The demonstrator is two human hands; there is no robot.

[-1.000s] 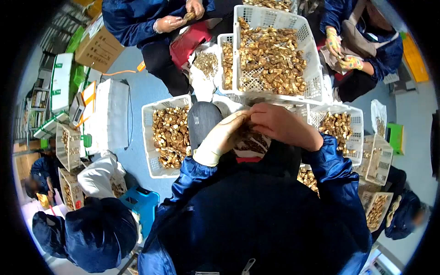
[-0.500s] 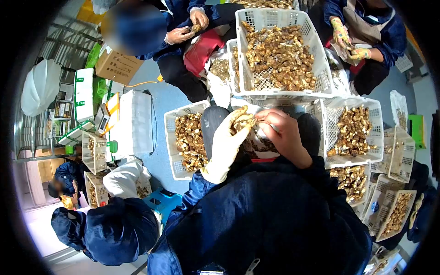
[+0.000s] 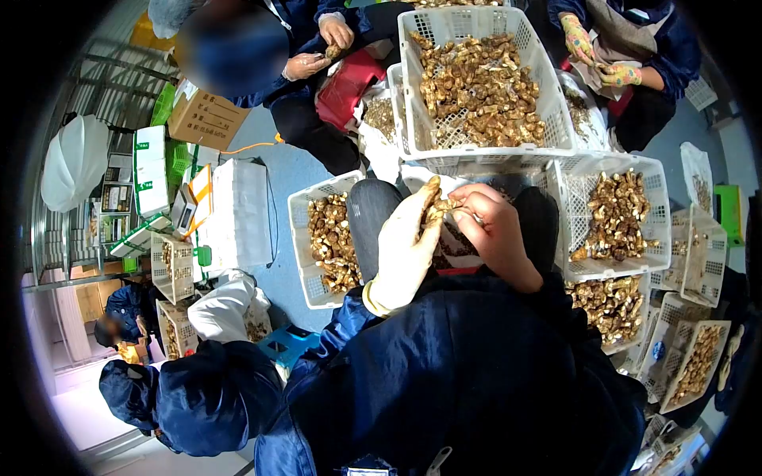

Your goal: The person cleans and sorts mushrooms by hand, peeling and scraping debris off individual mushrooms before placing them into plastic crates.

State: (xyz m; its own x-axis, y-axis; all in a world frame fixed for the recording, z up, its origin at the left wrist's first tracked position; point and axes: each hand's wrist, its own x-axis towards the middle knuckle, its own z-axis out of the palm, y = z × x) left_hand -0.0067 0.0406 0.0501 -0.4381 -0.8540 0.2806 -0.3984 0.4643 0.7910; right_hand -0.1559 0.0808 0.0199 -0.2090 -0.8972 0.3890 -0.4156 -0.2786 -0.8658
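Observation:
My left hand (image 3: pixel 403 252), in a cream glove, is closed around a brownish mushroom (image 3: pixel 433 208) above my lap. My bare right hand (image 3: pixel 494 230) meets it from the right, thumb and fingers pinched at the mushroom's side. Something thin and small shows at those fingertips, too small to name. Below the hands, between my knees, dark bits lie in a pale container (image 3: pixel 462 238) that the hands partly hide. Left of my leg stands a white crate of mushrooms (image 3: pixel 298 208). Another mushroom crate (image 3: pixel 660 208) is at my right.
A large white crate (image 3: pixel 567 131) heaped with mushrooms stands in front. Co-workers' gloved hands (image 3: pixel 336 32) and patterned gloves (image 3: pixel 579 40) work beyond it. A person in dark blue (image 3: pixel 210 397) sits at lower left beside a blue stool (image 3: pixel 290 347). More crates (image 3: pixel 698 365) stand at right.
My left hand has tilted more upright, turning the mushroom with it. The right fingers remain pinched at its side. The whole view has shifted slightly.

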